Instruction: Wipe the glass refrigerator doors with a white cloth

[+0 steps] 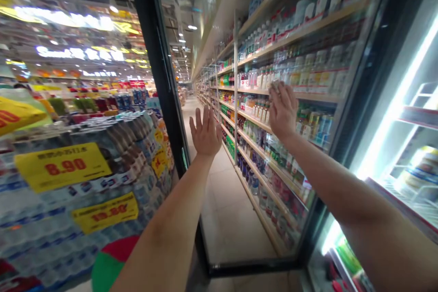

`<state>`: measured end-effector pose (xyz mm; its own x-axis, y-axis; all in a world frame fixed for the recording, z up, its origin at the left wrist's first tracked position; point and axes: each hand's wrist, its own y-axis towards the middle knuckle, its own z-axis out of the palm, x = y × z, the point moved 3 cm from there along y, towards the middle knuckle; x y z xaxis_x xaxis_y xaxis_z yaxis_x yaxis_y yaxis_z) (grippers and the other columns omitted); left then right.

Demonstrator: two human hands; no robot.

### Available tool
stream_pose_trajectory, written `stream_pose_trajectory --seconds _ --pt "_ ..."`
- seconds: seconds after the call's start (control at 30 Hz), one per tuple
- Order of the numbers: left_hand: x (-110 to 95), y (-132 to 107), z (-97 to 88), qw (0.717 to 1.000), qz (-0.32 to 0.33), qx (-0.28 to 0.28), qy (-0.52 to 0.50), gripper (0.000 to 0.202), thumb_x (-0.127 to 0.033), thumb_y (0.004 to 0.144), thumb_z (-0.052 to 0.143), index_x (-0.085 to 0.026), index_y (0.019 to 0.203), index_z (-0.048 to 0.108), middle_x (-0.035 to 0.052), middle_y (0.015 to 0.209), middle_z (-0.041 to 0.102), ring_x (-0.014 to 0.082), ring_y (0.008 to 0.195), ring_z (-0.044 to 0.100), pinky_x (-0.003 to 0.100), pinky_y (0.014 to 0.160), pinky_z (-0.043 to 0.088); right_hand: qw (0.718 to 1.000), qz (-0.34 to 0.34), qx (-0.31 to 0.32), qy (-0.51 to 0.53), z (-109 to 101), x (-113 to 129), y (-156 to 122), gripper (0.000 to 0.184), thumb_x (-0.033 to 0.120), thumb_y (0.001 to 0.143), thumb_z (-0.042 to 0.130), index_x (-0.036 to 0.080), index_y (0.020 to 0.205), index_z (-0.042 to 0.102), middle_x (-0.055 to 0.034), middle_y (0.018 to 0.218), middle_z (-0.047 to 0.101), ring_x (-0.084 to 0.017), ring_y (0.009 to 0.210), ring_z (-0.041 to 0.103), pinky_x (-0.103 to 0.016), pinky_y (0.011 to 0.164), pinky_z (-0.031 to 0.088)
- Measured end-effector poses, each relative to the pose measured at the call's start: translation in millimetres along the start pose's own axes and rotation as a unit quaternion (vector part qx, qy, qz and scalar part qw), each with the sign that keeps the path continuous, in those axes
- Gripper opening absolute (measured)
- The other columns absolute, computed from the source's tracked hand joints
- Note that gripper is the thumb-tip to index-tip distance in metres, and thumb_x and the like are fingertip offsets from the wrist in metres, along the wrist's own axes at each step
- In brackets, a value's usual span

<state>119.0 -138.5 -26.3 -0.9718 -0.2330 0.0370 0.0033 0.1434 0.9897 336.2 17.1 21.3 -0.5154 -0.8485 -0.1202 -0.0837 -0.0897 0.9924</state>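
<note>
A black-framed glass door (253, 266) stands open in front of me, with store shelves showing through or mirrored in its pane. My left hand (205, 132) is raised at the pane's left part, palm toward the glass, fingers spread and holding nothing. Farther right, my right hand (283, 107) lies against the glass with its fingers stretched upward and slightly bent. Its fingertips are blurred, and a pale patch beside them may be their reflection. Whether either palm presses fully on the pane is hidden.
To the right is a lit refrigerator cabinet (419, 187) with wire shelves and drinks. Stacked bottle packs (116, 219) with yellow price signs (65, 166) stand close on the left. A red and green round object (107, 258) sits low beside my left forearm.
</note>
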Motion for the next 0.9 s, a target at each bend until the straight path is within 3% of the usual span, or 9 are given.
stream_pose_trajectory --seconds 0.13,0.2,0.27,0.37,0.47,0.6,0.67,0.77,0.9 --pt "-1 0 -0.2 1.0 0.006 -0.004 0.015 0.058 -0.035 0.105 0.038 -0.009 0.156 0.043 0.0134 0.162 0.036 0.0247 0.157 0.012 0.046 0.13 0.003 0.979 -0.172 0.101 0.036 14 51 -38 0.045 0.017 0.101 0.044 0.025 0.142 0.06 -0.0022 0.151 0.056 -0.023 0.147 0.041 -0.041 0.119 0.035" --pt "0 0 0.8 1.0 0.005 -0.002 0.009 0.058 -0.036 0.105 0.038 -0.009 0.155 0.044 0.0137 0.162 0.036 0.0252 0.157 0.013 0.046 0.13 0.004 0.968 -0.219 0.117 0.045 17 63 -35 0.043 0.017 0.102 0.045 0.027 0.14 0.062 0.0001 0.149 0.059 -0.02 0.145 0.044 -0.038 0.118 0.036" --pt "2 0 2.5 1.0 -0.001 0.003 -0.011 0.057 -0.035 0.105 0.038 -0.01 0.156 0.043 0.0134 0.162 0.036 0.0255 0.157 0.013 0.047 0.13 0.003 0.979 -0.177 0.088 0.044 20 58 -11 0.043 0.017 0.102 0.043 0.027 0.14 0.062 -0.0003 0.15 0.057 -0.021 0.145 0.044 -0.04 0.118 0.036" --pt "4 0 5.0 1.0 -0.006 0.008 -0.028 0.057 -0.032 0.105 0.034 -0.011 0.156 0.043 0.0123 0.162 0.036 0.0245 0.157 0.011 0.047 0.13 0.002 0.999 -0.033 -0.001 0.03 23 40 33 0.048 0.017 0.103 0.036 0.024 0.145 0.058 -0.0032 0.155 0.051 -0.023 0.149 0.038 -0.047 0.12 0.035" --pt "6 0 6.1 1.0 -0.007 0.01 -0.019 0.056 -0.032 0.106 0.03 -0.012 0.156 0.043 0.0109 0.162 0.037 0.0223 0.157 0.01 0.046 0.13 0.002 1.0 0.02 -0.021 0.012 30 44 35 0.049 0.018 0.104 0.033 0.023 0.149 0.053 -0.0045 0.158 0.047 -0.024 0.151 0.034 -0.048 0.121 0.033" --pt "6 1 6.5 1.0 0.0 0.016 -0.022 0.056 -0.03 0.105 0.031 -0.009 0.155 0.043 0.0131 0.162 0.036 0.023 0.157 0.009 0.047 0.13 0.003 0.983 -0.149 0.094 0.046 38 83 -12 0.046 0.017 0.104 0.039 0.025 0.145 0.058 -0.0022 0.153 0.054 -0.021 0.148 0.039 -0.041 0.12 0.032" --pt "6 1 7.3 1.0 0.005 0.016 -0.018 0.056 -0.029 0.105 0.032 -0.007 0.154 0.044 0.0145 0.162 0.035 0.0241 0.157 0.01 0.048 0.13 0.003 0.965 -0.205 0.148 0.067 39 90 -20 0.046 0.016 0.102 0.043 0.027 0.145 0.058 -0.0008 0.152 0.056 -0.02 0.148 0.041 -0.038 0.121 0.03" --pt "7 1 9.9 1.0 -0.004 0.018 -0.021 0.056 -0.027 0.104 0.033 -0.008 0.154 0.044 0.0147 0.162 0.036 0.0249 0.157 0.011 0.049 0.13 0.004 0.973 -0.165 0.149 0.069 36 64 6 0.049 0.016 0.102 0.042 0.03 0.146 0.056 -0.0003 0.155 0.052 -0.021 0.149 0.039 -0.042 0.123 0.029" --pt "8 2 12.9 0.999 -0.014 0.023 -0.026 0.056 -0.026 0.103 0.033 -0.009 0.155 0.044 0.0136 0.162 0.036 0.0244 0.157 0.012 0.048 0.13 0.003 0.999 0.004 0.007 0.037 27 15 38 0.052 0.02 0.103 0.033 0.028 0.149 0.054 -0.0028 0.158 0.048 -0.025 0.151 0.035 -0.052 0.123 0.029"
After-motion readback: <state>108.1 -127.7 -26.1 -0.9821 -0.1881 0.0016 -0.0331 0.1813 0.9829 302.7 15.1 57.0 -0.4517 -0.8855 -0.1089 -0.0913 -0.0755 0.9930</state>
